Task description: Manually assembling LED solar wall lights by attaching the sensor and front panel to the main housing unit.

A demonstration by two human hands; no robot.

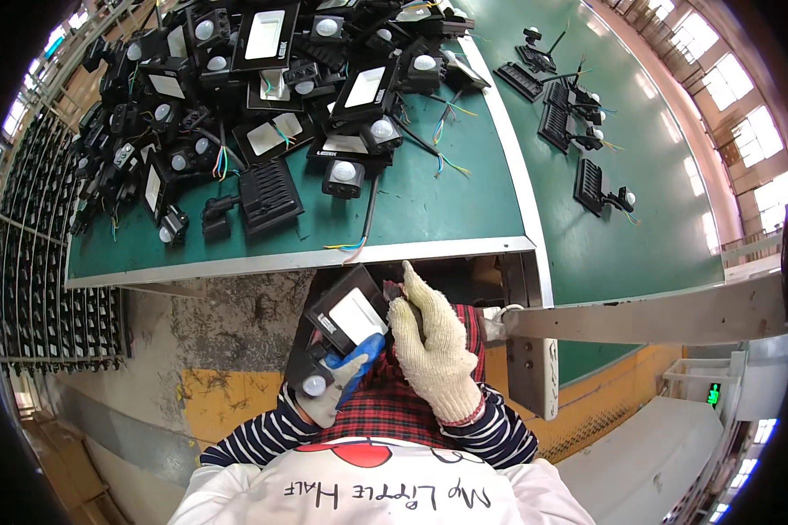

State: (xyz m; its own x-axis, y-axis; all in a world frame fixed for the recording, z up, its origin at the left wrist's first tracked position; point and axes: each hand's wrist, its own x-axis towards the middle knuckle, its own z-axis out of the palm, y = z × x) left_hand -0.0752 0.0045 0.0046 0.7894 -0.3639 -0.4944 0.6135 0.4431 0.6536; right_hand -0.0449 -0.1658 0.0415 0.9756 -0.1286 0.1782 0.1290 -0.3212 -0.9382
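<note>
My left hand [350, 374], in a grey and blue glove, grips a black LED floodlight [354, 317] over my lap. The lamp is tilted, its pale front panel facing up, and its round white motion sensor [314, 385] sits by my wrist. My right hand [439, 350], in a cream knitted glove, is beside the lamp's right edge with its fingers close together. At those fingertips is a small dark reddish thing [392, 290], too small to name. Whether it touches the lamp I cannot tell.
A heap of similar floodlights [263, 87] with loose coloured wires covers much of the green workbench [446, 210]. More lamps [569, 114] lie on the green table at right. A metal rail [648, 311] juts in beside me; a tall rack [35, 236] of dark parts stands left.
</note>
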